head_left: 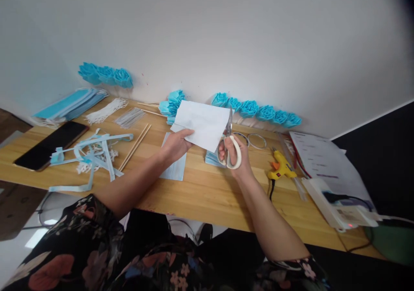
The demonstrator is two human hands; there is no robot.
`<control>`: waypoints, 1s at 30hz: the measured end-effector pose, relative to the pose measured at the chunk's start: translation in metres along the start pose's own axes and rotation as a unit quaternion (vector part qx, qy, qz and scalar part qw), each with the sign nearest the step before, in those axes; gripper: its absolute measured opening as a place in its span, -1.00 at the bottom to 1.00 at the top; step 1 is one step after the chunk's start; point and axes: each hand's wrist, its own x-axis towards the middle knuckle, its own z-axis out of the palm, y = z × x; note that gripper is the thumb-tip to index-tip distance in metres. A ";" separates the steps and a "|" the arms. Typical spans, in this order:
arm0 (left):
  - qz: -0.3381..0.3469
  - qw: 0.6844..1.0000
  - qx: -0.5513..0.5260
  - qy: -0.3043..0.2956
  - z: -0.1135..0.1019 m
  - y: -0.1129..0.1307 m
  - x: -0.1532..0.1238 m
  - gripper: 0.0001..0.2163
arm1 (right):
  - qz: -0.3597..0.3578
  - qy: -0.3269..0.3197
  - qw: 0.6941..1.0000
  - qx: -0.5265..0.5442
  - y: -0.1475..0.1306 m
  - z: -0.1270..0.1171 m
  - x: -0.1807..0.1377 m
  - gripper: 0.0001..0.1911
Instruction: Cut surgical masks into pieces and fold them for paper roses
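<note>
Head camera view, looking down at a wooden table (200,196) set against a white wall. The left hand (176,145) pinches the lower left edge of a pale, opened-out face mask sheet (203,124), thumb on top and fingers closed underneath, holding it up just above the table. The right hand (233,155) grips white-handled scissors (230,146), fingers through the loops, with the blades pointing up along the sheet's right edge; whether the blades are parted or closed is too small to tell. This looks like the cutting step, with the scissors meeting the sheet's right side; a clean cut would seem to call for the left hand keeping the sheet taut while the blades travel along the edge. Another mask piece (176,170) lies flat on the table under the left wrist. To the left are cut blue strips (93,153), wooden sticks (134,146), a dark phone (51,146) and a stack of blue masks (69,105). Blue fabric roses (255,109) line the wall behind the hands. To the right sit a yellow glue gun (280,166), printed papers (320,157) and a white power strip (339,211).
</note>
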 end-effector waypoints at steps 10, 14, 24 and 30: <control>-0.002 1.000 -0.016 -0.014 0.003 0.005 -0.002 -0.35 | -0.004 0.006 1.000 0.000 0.003 -0.003 0.003 -0.35; -0.007 1.000 -0.018 -0.013 0.002 0.006 -0.001 -0.41 | -0.003 0.002 1.000 0.004 0.004 -0.004 0.003 -0.34; 0.041 0.999 -0.024 0.004 -0.001 0.005 0.004 -0.59 | 0.013 -0.007 1.000 0.005 0.000 0.000 -0.001 -0.36; 0.043 0.998 -0.039 -0.020 -0.007 0.004 0.009 -0.65 | 0.018 -0.006 1.000 0.005 0.002 0.003 -0.002 -0.40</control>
